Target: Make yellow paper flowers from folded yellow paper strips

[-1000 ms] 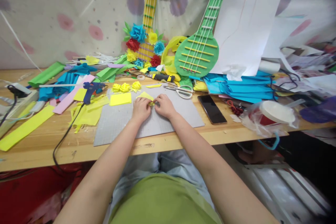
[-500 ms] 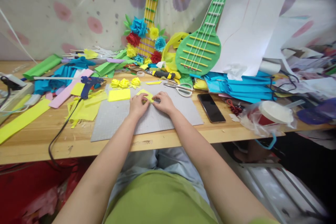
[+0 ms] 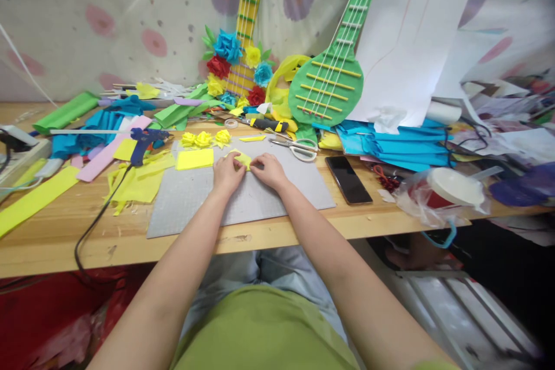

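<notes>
A small piece of yellow paper [image 3: 243, 158] is pinched between my two hands over a grey board [image 3: 264, 202]. My left hand [image 3: 227, 172] closes thumb and fingers on its left side. On its right edge, my right hand [image 3: 269, 171] grips with fingertips together; the hands partly hide the paper. Just left lies a stack of yellow paper rectangles [image 3: 195, 159]. Behind it sit several yellow paper flowers [image 3: 203, 139] and a folded yellow strip [image 3: 252, 139]. Scissors [image 3: 299, 149] rest at the board's back right.
A blue glue gun [image 3: 145, 143] with a trailing cord lies left among paper scraps. To the right are a phone [image 3: 349, 180] and a lidded cup [image 3: 453, 188] in plastic. A green paper instrument [image 3: 326, 90] and a yellow flowered one [image 3: 246, 29] lean against the back wall.
Both hands stay at the paper with small finger movements; the fingertips have drawn slightly closer on it. The whole view has shifted a little.
</notes>
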A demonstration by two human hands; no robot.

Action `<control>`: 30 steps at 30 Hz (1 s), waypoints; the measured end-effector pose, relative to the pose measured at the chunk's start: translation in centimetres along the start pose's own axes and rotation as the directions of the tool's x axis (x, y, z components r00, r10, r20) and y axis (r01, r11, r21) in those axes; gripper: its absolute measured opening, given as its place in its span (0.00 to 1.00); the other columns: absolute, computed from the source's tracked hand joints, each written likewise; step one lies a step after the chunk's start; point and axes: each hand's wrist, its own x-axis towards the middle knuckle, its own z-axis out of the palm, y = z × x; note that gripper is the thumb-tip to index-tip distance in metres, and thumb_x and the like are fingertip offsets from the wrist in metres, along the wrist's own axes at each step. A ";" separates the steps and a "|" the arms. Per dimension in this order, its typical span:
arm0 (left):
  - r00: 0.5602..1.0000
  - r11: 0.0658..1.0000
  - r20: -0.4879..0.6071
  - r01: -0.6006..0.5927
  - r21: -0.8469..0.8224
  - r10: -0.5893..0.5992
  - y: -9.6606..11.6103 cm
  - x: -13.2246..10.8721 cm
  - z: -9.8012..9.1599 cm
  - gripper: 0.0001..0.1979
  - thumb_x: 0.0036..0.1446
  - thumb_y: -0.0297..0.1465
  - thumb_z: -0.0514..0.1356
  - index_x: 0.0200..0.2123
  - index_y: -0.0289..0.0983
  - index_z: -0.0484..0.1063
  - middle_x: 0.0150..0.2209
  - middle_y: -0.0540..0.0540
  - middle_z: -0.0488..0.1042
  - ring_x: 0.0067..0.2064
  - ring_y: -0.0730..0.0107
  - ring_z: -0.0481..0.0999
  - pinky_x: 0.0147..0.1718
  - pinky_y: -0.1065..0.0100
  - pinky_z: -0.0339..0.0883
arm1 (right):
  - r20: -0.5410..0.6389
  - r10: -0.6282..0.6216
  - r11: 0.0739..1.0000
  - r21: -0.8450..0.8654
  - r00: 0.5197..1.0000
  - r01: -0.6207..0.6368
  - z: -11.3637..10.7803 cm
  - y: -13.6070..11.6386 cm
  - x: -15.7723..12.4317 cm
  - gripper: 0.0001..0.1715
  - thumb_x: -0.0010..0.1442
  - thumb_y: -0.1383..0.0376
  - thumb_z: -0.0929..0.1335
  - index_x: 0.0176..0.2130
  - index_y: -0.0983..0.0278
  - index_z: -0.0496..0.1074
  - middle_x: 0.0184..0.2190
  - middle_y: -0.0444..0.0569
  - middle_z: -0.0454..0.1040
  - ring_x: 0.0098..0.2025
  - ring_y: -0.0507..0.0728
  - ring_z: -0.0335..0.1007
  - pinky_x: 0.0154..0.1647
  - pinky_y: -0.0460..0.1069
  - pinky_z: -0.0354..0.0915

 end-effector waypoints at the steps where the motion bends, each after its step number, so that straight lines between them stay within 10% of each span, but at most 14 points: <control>1: 1.000 1.000 -0.003 -0.004 0.006 0.004 0.0 0.0 0.0 0.17 0.49 0.30 0.59 0.45 0.40 0.66 0.32 0.50 0.76 0.42 0.62 0.70 0.44 0.61 0.56 | -0.001 0.002 1.000 -0.002 1.000 -0.002 0.0 0.0 0.0 0.09 0.54 0.63 0.66 0.36 0.62 0.74 0.34 0.47 0.71 0.40 0.54 0.63 0.46 0.49 0.58; 30: 0.998 0.981 -0.027 -0.050 0.185 0.056 -0.3 -0.1 0.4 0.06 0.51 0.34 0.56 0.30 0.40 0.72 0.36 0.44 0.73 0.44 0.55 0.64 0.44 0.58 0.57 | -0.062 0.036 0.990 -0.135 0.997 -0.044 0.9 -0.9 -0.2 0.09 0.54 0.62 0.65 0.37 0.62 0.70 0.36 0.50 0.69 0.41 0.57 0.61 0.45 0.51 0.57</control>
